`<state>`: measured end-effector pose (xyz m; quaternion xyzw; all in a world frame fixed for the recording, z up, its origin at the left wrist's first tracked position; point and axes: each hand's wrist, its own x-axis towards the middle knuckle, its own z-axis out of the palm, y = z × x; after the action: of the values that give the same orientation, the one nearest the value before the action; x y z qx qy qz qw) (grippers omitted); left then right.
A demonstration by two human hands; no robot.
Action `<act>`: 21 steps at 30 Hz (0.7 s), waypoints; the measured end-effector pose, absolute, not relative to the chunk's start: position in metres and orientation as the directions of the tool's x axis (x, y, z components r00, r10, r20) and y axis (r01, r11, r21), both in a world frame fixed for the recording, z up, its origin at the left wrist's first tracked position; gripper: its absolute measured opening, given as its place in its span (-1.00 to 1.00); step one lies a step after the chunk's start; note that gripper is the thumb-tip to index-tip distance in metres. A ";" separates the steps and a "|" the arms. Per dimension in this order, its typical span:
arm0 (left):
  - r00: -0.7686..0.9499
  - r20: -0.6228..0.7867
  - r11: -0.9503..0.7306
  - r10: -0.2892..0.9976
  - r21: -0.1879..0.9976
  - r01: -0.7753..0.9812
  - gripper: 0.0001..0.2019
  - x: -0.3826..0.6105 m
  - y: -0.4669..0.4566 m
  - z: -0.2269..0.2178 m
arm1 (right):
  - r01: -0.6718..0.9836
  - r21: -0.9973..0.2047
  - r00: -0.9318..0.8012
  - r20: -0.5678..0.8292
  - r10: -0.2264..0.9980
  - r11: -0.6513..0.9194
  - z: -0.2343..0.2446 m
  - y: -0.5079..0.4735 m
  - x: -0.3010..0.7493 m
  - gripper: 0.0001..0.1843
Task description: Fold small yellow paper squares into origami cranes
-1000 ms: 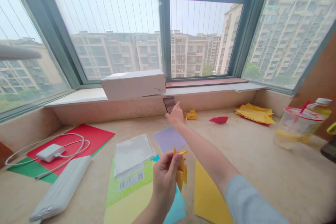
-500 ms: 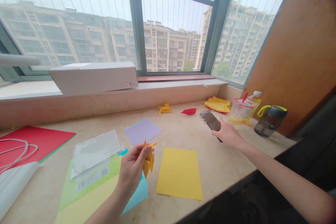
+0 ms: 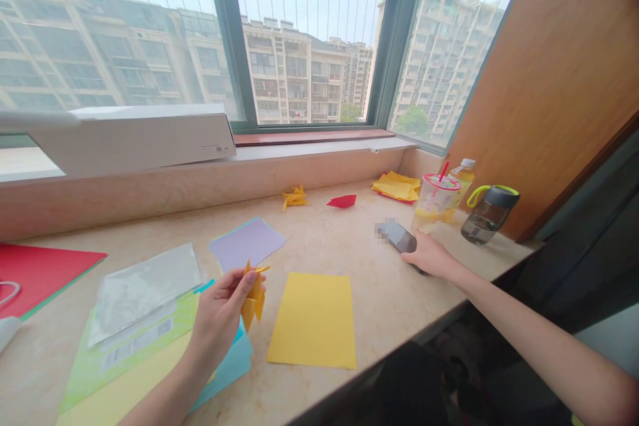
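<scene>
Between the thumb and fingers of my left hand is a folded yellow paper figure, held above the table edge of the blue sheets. My right hand grips the near end of a dark smartphone, which lies low at the tabletop; whether it fully rests there I cannot tell. A flat yellow paper sheet lies between my two hands. Farther back are another folded yellow paper figure and a small red folded paper piece.
A stack of yellow and red paper, a lidded cup with a straw, a drink bottle and a dark water bottle stand at the back right. Purple paper, a clear plastic packet and red sheets lie left.
The view has turned a little to the right. My right hand has lowered the phone toward the tabletop and tilted it flatter. My left hand still holds the folded yellow figure.
</scene>
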<state>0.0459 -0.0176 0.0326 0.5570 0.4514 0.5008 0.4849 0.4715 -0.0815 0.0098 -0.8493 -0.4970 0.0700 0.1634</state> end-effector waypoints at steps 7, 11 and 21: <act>0.125 0.079 -0.080 0.989 0.997 0.006 -0.56 0.047 -0.018 0.028 | 0.820 -0.351 0.491 0.023 0.871 -0.452 0.012 -0.083 0.468 -0.48; 0.151 0.071 -0.074 0.986 0.997 0.017 -0.58 0.047 -0.018 0.026 | 0.824 -0.348 0.480 0.009 0.877 -0.448 0.014 -0.083 0.468 -0.47; 0.152 0.090 -0.094 0.984 0.995 0.018 -0.62 0.048 -0.019 0.029 | 0.784 -0.577 -0.022 0.342 0.939 0.229 0.048 -0.091 0.332 -0.52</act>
<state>0.0477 -0.0188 0.0289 0.5651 0.4433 0.4770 0.5066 0.3320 -0.0905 0.0481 -0.6104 -0.7058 0.1138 0.3410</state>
